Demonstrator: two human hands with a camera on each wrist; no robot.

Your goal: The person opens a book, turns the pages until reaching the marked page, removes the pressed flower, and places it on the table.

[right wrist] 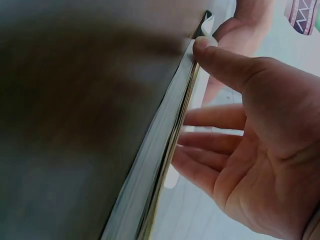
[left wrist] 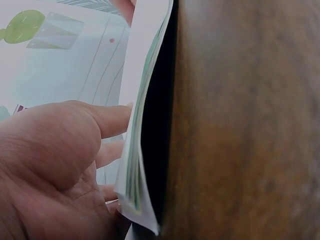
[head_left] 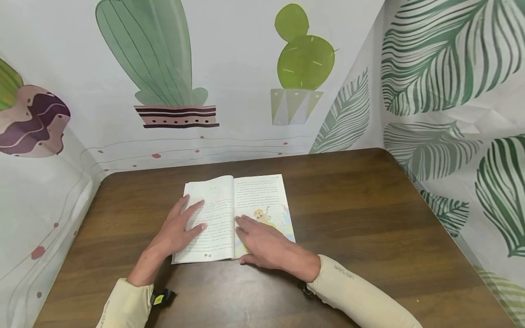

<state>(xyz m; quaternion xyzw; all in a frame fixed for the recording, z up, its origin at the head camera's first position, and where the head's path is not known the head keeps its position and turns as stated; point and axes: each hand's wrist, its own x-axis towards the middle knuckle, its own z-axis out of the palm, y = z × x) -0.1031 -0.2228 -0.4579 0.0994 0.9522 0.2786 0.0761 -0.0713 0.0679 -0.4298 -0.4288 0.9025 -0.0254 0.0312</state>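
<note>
An open book (head_left: 215, 191) lies flat on the table, with printed text on both pages and a coloured drawing (head_left: 261, 214) on the right page. My left hand (head_left: 178, 230) rests on the left page near its outer edge, fingers spread and thumb pointing toward the spine. Across the lower part of the right page lies my right hand (head_left: 268, 243), its fingertips close to the spine and its thumb at the bottom edge. The left wrist view shows the left palm (left wrist: 55, 150) beside the page edges (left wrist: 132, 170). In the right wrist view, the right thumb (right wrist: 220, 57) touches the book's lower edge.
The brown wooden table (head_left: 369, 218) extends around the book and has rounded far corners. Behind it hangs a white wall covering (head_left: 242, 59) printed with cacti and leaves. A black strap (head_left: 164, 298) shows at the left wrist, beside a cream sleeve (head_left: 127, 303).
</note>
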